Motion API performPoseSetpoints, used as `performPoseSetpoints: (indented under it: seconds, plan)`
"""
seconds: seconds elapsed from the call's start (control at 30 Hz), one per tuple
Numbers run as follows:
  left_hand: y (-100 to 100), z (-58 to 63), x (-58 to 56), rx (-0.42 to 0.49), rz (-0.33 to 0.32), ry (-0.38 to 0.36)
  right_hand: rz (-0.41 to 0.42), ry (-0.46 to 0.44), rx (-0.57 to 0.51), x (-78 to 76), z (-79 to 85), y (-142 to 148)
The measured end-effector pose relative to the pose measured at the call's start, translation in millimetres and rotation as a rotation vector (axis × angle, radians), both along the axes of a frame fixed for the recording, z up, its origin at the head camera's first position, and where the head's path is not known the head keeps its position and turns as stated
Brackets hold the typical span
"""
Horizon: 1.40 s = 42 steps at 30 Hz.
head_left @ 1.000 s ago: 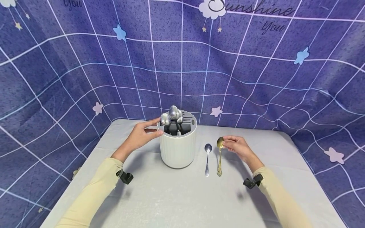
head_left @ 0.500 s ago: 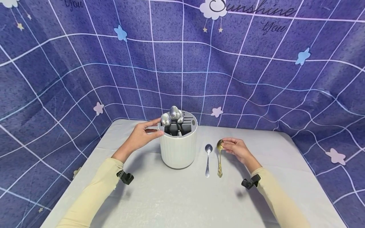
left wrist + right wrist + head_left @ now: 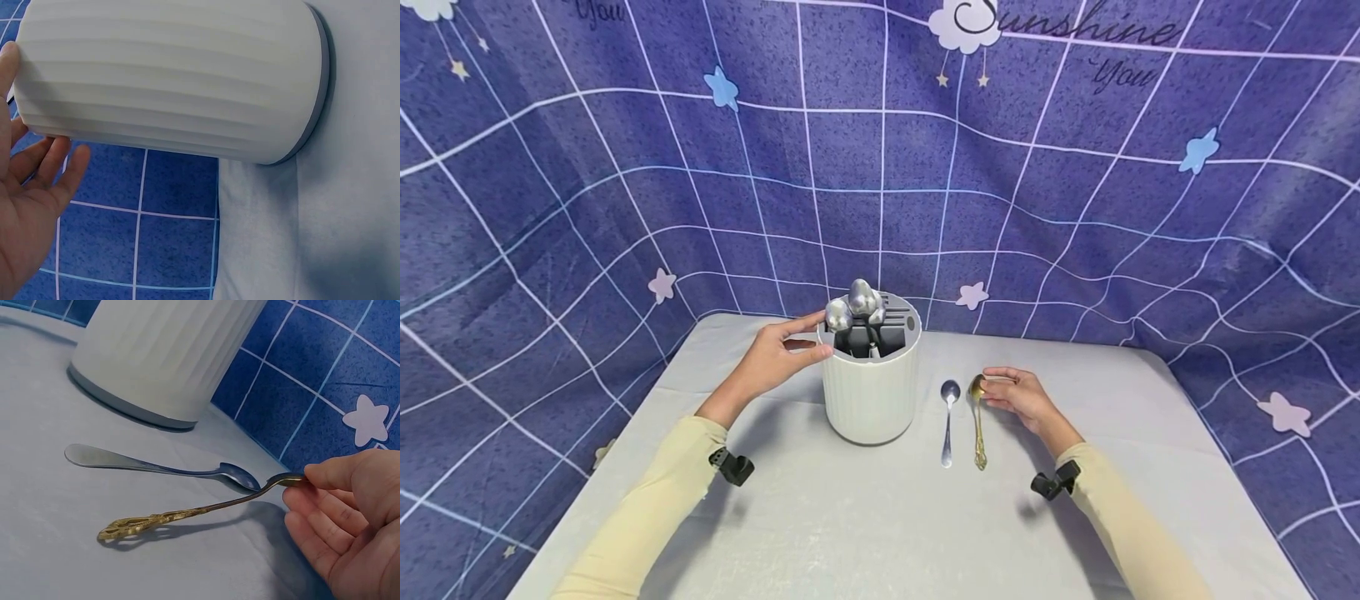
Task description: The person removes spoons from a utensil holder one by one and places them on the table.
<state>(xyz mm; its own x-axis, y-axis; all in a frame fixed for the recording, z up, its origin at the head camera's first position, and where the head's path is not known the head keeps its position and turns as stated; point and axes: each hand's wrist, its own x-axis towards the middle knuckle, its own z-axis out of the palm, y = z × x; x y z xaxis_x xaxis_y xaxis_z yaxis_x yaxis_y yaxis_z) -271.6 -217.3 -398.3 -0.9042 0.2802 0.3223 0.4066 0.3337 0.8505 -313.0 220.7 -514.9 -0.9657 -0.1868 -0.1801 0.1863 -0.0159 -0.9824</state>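
Note:
A ribbed white utensil holder [image 3: 870,400] with a grey slotted top stands upright on the table. Several silver spoons [image 3: 860,297] stick up from its front compartment, bowls uppermost. My left hand [image 3: 767,360] holds the holder's left side at the rim, thumb toward the front and index finger farther back. To the right, my right hand [image 3: 1018,397] pinches a gold spoon [image 3: 219,505] by its bowl. The gold spoon's ornate handle slants down to the table; whether its end touches cannot be told. A silver spoon [image 3: 948,421] lies just left of it.
A pale grey cloth [image 3: 865,525] covers the table. Behind and beside it hangs a blue curtain [image 3: 880,183] with grid lines and stars. Each wrist wears a small black camera [image 3: 731,467].
My right hand has come down slightly, lowering the gold spoon's bowl nearer the table. The left hand stays on the holder, and the silver spoon stays put.

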Motion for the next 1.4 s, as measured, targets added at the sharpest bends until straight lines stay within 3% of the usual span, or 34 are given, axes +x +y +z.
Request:
performPoseSetpoints:
  seconds: [0.37,0.93,1.2,1.4]
  plan:
    - [0.6,-2.6,-0.2,0.014,-0.003,0.012,0.025,-0.012,-0.029,5.2,-1.9,2.7]
    - [0.0,-0.8,0.3,0.010,0.008,0.003,0.069,-0.035,0.162,12.2,13.3,23.3]
    - [1.5,-0.8,-0.6,0.014,0.004,0.004,0.103,0.017,0.201,17.0,28.6,26.0]
    - [2.2,0.0,-0.9,0.008,0.007,0.002,0.133,0.089,0.214,15.6,52.9,15.1]
